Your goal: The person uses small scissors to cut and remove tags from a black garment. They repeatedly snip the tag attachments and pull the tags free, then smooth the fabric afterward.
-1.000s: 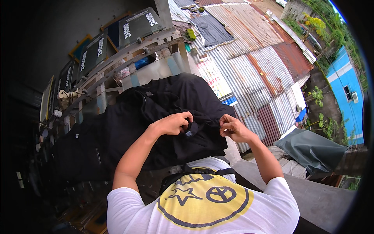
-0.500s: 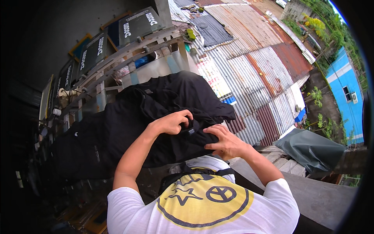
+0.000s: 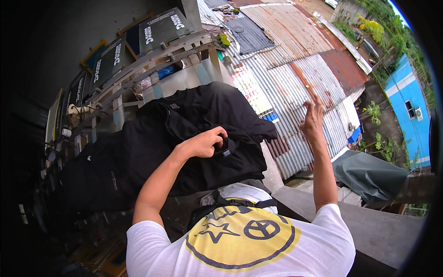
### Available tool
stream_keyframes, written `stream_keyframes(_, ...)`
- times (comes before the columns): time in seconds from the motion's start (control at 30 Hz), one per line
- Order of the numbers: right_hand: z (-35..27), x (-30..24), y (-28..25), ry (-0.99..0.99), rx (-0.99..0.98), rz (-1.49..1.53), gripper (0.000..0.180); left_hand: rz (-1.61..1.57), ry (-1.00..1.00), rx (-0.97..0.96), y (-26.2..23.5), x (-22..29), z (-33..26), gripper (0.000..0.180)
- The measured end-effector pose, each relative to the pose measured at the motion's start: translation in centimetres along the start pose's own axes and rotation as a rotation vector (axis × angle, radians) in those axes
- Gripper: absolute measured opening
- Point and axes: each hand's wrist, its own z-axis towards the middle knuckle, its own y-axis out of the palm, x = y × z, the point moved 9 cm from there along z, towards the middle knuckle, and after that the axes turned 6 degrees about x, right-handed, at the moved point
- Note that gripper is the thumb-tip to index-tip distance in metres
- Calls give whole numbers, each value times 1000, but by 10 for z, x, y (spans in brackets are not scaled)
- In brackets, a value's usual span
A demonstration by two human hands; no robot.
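Note:
My left hand [image 3: 206, 142] is closed on the collar area of a black garment [image 3: 198, 134] that lies on a heap of black clothes draped over a railing. My right hand [image 3: 313, 117] is raised in the air to the right of the heap, fingers apart, holding nothing. A small label shows on the black cloth just beside my left thumb. I wear a white shirt [image 3: 240, 240] with a yellow round print.
More black garments [image 3: 92, 175] hang along the railing to the left. Framed dark screens [image 3: 110, 60] lean on a wooden rack [image 3: 138, 69] behind. Corrugated metal roofs [image 3: 295, 60] lie below on the right, with a grey tarp [image 3: 369, 173] and a blue building [image 3: 408, 106].
My right hand has let go of the black garment and lifted up and to the right, away from the heap. My left hand stays gripping the cloth.

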Motion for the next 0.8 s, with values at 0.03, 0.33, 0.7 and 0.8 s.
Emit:
stream_keyframes(0.03,-5,-11,-3,-115,5,171,55,88,162,164,-12,24,-3,26)
stream_keyframes(0.33,-89,-141,-3,-616,-222,801,34,519,399,136,73,83,-17,21)
stream_keyframes(0.7,-141,-178,-2,-839,-381,816,31,-105,28,116,50,21,48,12)
stream_keyframes(0.8,-148,-178,7,-879,-363,676,28,-140,50,110,50,18,54,12)
